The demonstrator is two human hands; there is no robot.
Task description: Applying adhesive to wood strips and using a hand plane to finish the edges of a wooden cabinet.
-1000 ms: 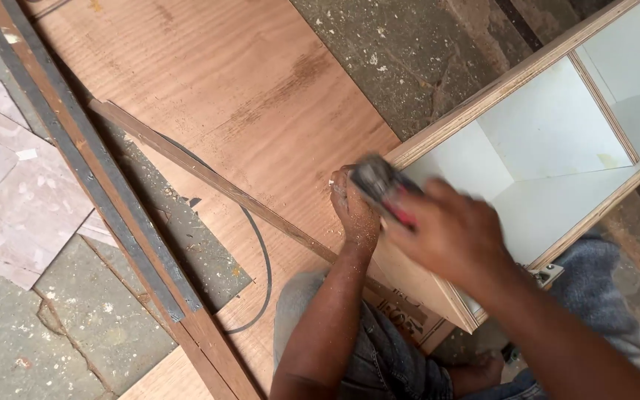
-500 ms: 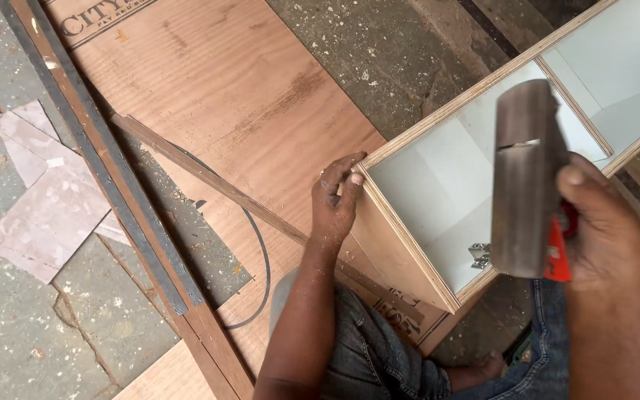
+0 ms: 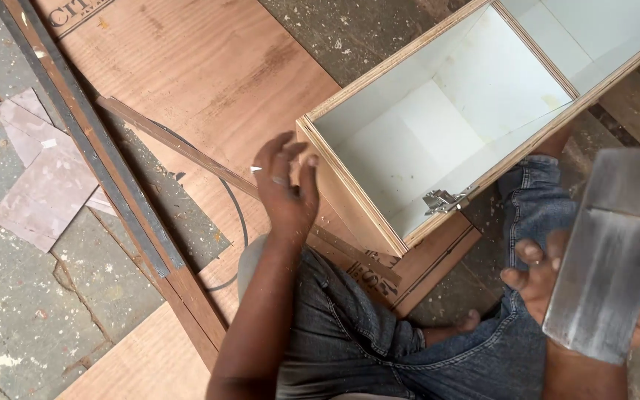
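My right hand (image 3: 550,285) grips a metal hand plane (image 3: 612,255) sole-up at the lower right, held over my jeans and away from the wood. My left hand (image 3: 284,185) hovers with fingers spread beside the near corner of a plywood cabinet box (image 3: 350,181), holding nothing. The box has a white laminated inside and a divider (image 3: 535,48). A small metal hinge (image 3: 442,200) sits on its near edge. The box rests on a large plywood sheet (image 3: 201,67) on the floor.
A long metal and wood strip (image 3: 87,141) runs diagonally at the left. A thin wooden batten (image 3: 172,141) and a dark cable (image 3: 238,215) lie on the plywood. Laminate offcuts (image 3: 42,178) rest on the stone floor. My jeans-clad legs (image 3: 350,333) are below.
My right hand has carried the plane from the box corner down to the lower right. My left hand has lifted off the box edge and spread its fingers.
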